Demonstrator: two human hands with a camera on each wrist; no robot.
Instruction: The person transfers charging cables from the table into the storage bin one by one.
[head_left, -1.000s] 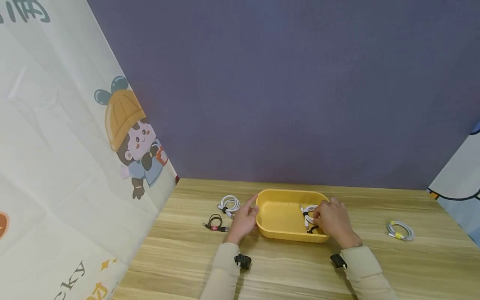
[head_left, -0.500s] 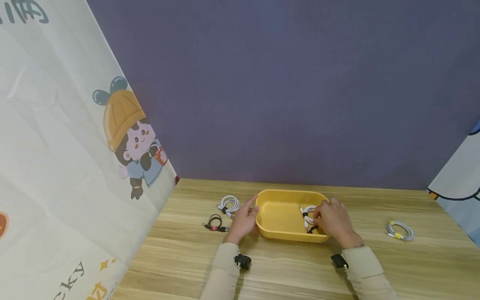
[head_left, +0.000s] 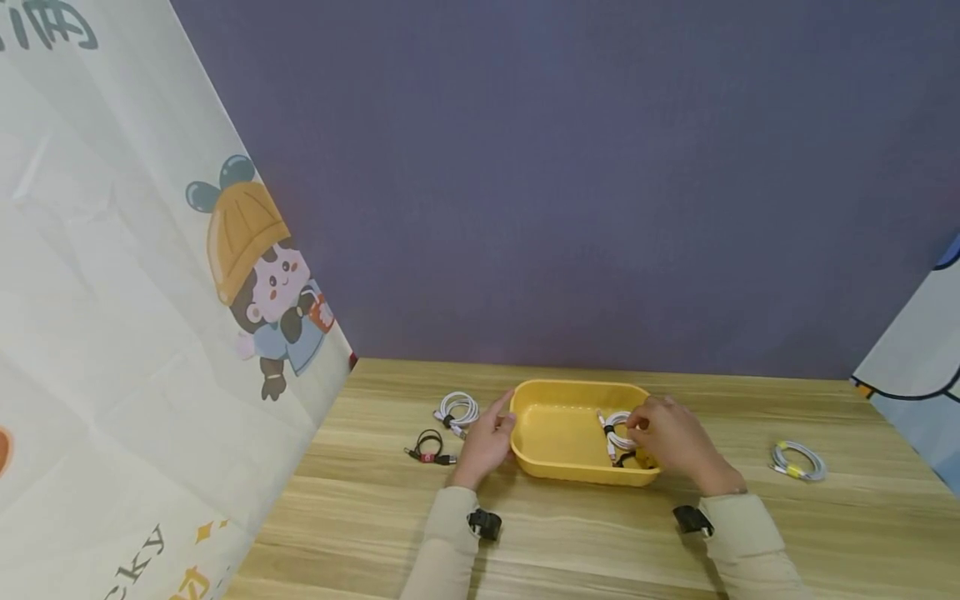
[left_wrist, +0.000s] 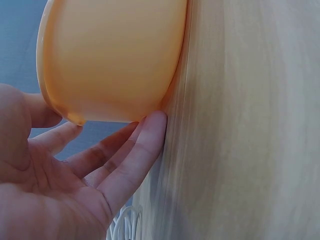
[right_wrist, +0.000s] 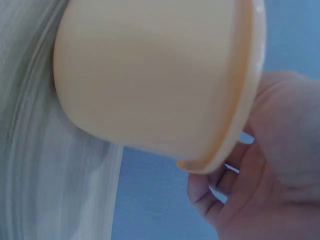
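Touching left end of tray (head_left: 558, 433) with spread left hand (head_left: 486, 446); reaching over right end with right hand (head_left: 678, 433), near 1 white cable (head_left: 618, 440) inside; cannot tell its grip.

1. Yellow tray (head_left: 558, 433): oblong, round-cornered, upright and flat on the tabletop (head_left: 600, 533), long sides running left to right.
2. White cable (head_left: 616, 439): coiled, bound with a black tie (head_left: 610, 430), inside near the tray's right end.
3. Black cable (head_left: 624, 461): same end, close to the front wall, details too small to tell.
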